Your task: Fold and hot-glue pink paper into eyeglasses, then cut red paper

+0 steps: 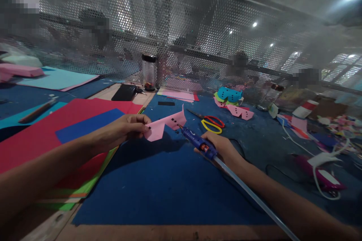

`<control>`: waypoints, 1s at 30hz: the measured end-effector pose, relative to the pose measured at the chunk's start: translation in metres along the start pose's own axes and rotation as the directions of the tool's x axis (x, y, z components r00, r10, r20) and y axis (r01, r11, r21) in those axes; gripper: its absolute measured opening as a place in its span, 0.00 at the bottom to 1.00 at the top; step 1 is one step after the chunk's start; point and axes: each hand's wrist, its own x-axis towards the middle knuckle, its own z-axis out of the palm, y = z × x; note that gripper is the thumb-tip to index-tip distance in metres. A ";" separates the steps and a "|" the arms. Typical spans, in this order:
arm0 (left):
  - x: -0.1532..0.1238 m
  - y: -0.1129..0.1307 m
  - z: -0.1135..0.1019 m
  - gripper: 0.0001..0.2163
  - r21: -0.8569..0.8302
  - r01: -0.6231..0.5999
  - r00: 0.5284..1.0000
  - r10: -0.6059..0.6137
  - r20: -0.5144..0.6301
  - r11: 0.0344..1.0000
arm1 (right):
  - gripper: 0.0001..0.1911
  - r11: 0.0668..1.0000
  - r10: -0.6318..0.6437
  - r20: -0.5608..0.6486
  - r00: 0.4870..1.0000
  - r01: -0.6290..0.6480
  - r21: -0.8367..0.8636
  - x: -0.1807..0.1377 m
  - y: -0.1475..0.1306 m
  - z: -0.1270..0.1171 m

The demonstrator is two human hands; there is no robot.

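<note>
My left hand (131, 128) pinches the left end of a folded pink paper cutout (156, 129), holding it up over a blue sheet (152, 188). Small black pieces dot the cutout. In my right hand (219, 146) is a blue glue gun (199, 143), with a long clear glue stick (254, 197) running out of its back. The gun's tip points left at the cutout's right part, close to the black pieces; whether they touch I cannot tell. Scissors (212, 122) with red and yellow handles lie just beyond my right hand.
Stacked coloured paper (82, 120) lies at left. Behind stand a lidded jar (149, 72) and a black phone-like object (124, 92). Finished-looking paper cutouts (229, 94) sit at back right. A magenta device (319, 173) with white cord lies at right. A perforated metal screen (192, 26) closes off the back.
</note>
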 end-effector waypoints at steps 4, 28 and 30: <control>0.001 0.000 0.000 0.05 0.005 -0.013 1.000 0.013 -0.021 1.000 | 0.06 1.000 0.002 -0.001 1.000 -0.002 -0.003 -0.001 -0.001 -0.001; 0.001 0.000 -0.001 0.04 -0.076 0.016 1.000 -0.015 0.009 0.997 | 0.07 1.000 0.002 0.013 1.000 -0.002 -0.015 -0.001 0.000 0.002; 0.000 0.000 -0.001 0.04 -0.064 0.022 1.000 -0.021 0.015 0.998 | 0.08 1.000 0.009 0.016 1.000 -0.009 -0.019 -0.001 0.000 0.001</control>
